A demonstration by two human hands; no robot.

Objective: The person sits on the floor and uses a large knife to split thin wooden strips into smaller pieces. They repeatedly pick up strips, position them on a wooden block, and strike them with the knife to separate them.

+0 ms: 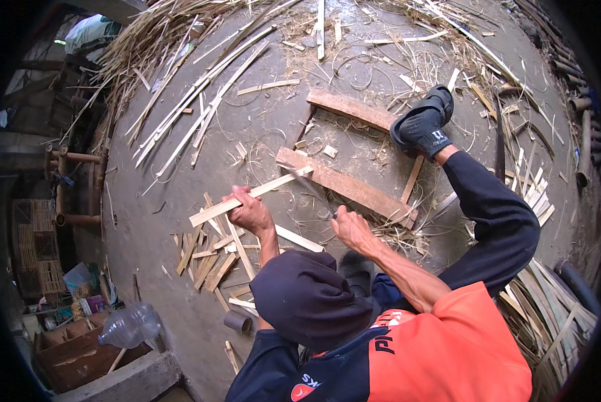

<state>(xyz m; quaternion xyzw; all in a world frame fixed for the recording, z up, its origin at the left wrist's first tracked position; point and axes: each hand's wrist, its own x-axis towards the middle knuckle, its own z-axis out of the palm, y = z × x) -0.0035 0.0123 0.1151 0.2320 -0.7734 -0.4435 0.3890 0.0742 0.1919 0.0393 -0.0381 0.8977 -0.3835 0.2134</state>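
Observation:
My left hand [254, 214] is closed around a pale, flat wood or bamboo strip [280, 181]. The strip slants up to the right, and its far end lies over the near beam [354, 189] of a low wooden frame. My right hand [354, 229], right of it, grips a knife [316, 193] by the handle, which the fingers mostly hide. Its thin blade points up and left, close to the strip's far end; whether they touch I cannot tell. My foot in a dark sandal [424, 120] rests on the right end of the frame's far beam [350, 109].
Short cut pieces [206, 268] lie in a heap below my left hand. Long split strips [200, 100] spread across the far left floor, with shavings around the frame. Bundled strips [542, 315] lie at the right. A clear plastic bottle [131, 325] and a wooden box [79, 355] stand lower left.

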